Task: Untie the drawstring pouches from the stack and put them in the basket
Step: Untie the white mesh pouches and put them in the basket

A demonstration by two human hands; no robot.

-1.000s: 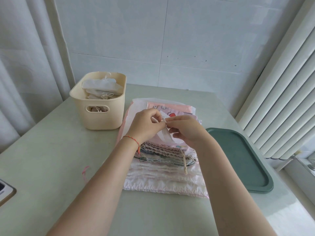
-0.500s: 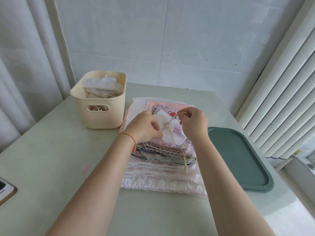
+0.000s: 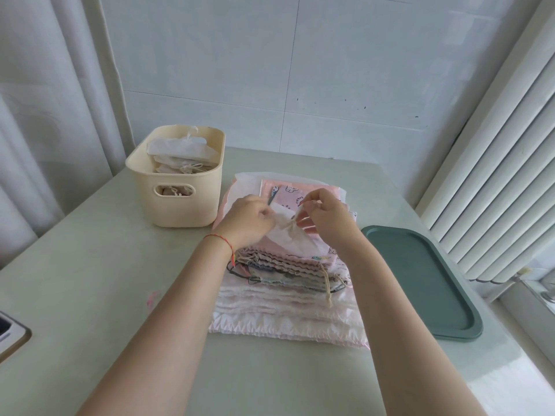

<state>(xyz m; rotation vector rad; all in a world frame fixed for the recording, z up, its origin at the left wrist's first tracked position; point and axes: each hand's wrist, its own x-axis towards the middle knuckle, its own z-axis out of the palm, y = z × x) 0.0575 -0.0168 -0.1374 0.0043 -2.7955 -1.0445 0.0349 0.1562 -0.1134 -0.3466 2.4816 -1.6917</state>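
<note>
A stack of pink and white drawstring pouches (image 3: 288, 313) lies in the middle of the table. On top of it sits a small white pouch (image 3: 289, 235), gathered at its neck. My left hand (image 3: 247, 220) grips the pouch's gathered top. My right hand (image 3: 326, 213) pinches its drawstring just to the right and holds it taut. The cream basket (image 3: 177, 205) stands to the left of the stack and holds several white pouches (image 3: 180, 150).
A dark green tray (image 3: 426, 283) lies right of the stack, by the white blinds (image 3: 495, 163). The corner of a phone-like object (image 3: 9, 334) shows at the left edge. Curtains hang behind the basket, and a tiled wall closes the back.
My right hand has drawn the string out to the right and my hands have moved slightly apart. The white pouch has bunched up at its neck between them.
</note>
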